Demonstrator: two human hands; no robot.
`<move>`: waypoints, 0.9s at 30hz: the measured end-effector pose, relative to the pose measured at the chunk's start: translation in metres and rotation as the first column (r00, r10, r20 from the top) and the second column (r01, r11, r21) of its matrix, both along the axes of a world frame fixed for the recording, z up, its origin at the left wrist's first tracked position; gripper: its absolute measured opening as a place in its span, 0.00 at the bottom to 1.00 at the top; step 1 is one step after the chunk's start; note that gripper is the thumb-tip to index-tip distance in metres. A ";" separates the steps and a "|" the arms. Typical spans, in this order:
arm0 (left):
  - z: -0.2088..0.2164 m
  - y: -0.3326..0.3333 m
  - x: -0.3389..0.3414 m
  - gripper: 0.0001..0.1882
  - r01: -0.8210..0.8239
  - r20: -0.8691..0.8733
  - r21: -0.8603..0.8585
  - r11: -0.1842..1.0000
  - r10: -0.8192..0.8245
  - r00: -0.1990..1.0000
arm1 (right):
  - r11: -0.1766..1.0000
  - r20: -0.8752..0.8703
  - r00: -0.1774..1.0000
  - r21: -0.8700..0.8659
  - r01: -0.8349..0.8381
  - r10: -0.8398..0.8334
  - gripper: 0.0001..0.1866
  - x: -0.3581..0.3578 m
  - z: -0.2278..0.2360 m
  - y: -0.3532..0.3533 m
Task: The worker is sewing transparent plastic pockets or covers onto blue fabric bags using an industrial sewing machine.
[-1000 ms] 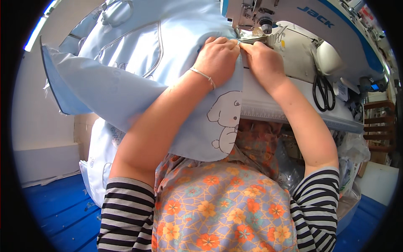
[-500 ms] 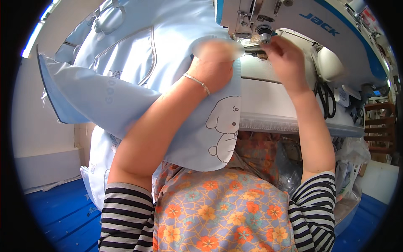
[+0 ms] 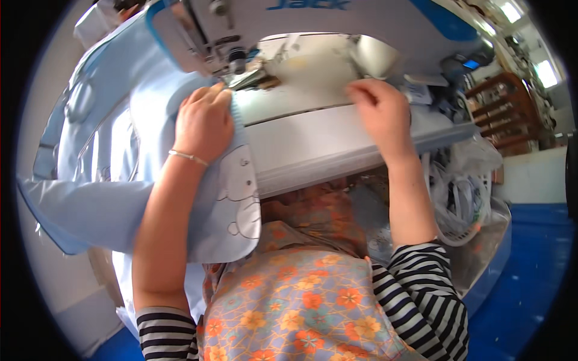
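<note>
A wide piece of light blue fabric (image 3: 223, 240) with a printed white cartoon animal hangs over the table's front edge. My left hand (image 3: 205, 123), with a thin bracelet at its wrist, lies on this fabric near its right edge, just in front of the sewing machine's needle area (image 3: 238, 63). Its fingers are bent and closed on the cloth. My right hand (image 3: 382, 111) hovers over the white machine table (image 3: 313, 135), apart from the fabric. Those fingers are curled together and slightly blurred; whether anything small is between them is hidden.
The white and blue sewing machine (image 3: 325, 21) spans the back. On the right stand a white plastic basket with clear bags (image 3: 460, 207) and a brown wooden rack (image 3: 506, 108). A blue floor (image 3: 530, 265) shows at the lower right.
The view has swung to the right. My right hand has left the needle area and moved right over the table. My left hand stays on the fabric by the needle.
</note>
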State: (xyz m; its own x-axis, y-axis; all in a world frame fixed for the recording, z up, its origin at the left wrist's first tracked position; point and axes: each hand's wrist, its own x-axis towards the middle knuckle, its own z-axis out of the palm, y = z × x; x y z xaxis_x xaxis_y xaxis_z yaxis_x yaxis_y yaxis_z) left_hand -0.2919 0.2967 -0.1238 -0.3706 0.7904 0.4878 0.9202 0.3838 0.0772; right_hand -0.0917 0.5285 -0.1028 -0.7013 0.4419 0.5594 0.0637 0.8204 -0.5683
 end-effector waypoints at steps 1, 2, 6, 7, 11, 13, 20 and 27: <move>0.001 0.000 0.000 0.09 0.007 0.009 0.002 1.000 -0.007 1.000 | 0.983 -0.013 0.983 0.019 0.183 -0.183 0.06 0.015 0.000 0.016; 0.001 0.001 0.000 0.09 -0.011 0.019 -0.019 1.000 0.011 1.000 | 0.949 0.029 0.949 -0.003 0.315 -0.315 0.06 0.035 0.002 0.030; 0.003 0.003 0.004 0.11 -0.052 0.047 -0.039 0.998 0.053 0.997 | 0.849 0.086 0.871 0.288 0.442 -0.483 0.07 0.067 -0.001 0.083; 0.004 0.001 0.005 0.11 -0.028 0.022 -0.007 1.000 0.028 0.999 | 0.845 0.198 0.841 0.312 0.433 -0.504 0.08 0.070 -0.002 0.092; 0.006 -0.016 0.019 0.16 -0.051 0.031 -0.018 0.999 0.051 0.998 | 0.835 0.200 0.858 0.413 0.363 -0.472 0.08 0.069 -0.007 0.111; 0.006 -0.023 0.024 0.17 -0.053 0.023 -0.004 0.999 0.053 0.998 | 0.824 0.192 0.843 0.400 0.401 -0.503 0.07 0.066 -0.010 0.113; -0.002 -0.021 0.027 0.16 -0.096 0.103 0.025 0.995 0.093 0.990 | 0.851 0.131 0.857 0.263 0.454 -0.498 0.05 0.065 0.000 0.099; 0.007 -0.022 0.026 0.11 -0.079 0.117 0.261 0.962 0.049 0.992 | 0.976 0.056 0.975 0.026 -0.218 0.216 0.02 -0.012 0.008 -0.022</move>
State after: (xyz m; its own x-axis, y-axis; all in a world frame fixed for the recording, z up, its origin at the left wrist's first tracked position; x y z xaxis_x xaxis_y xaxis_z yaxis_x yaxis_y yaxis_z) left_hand -0.2654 0.2752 -0.1172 -0.4782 0.6111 0.6308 0.8749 0.3940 0.2815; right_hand -0.1036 0.5067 -0.0947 -0.8074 0.2584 0.5304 -0.0885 0.8357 -0.5419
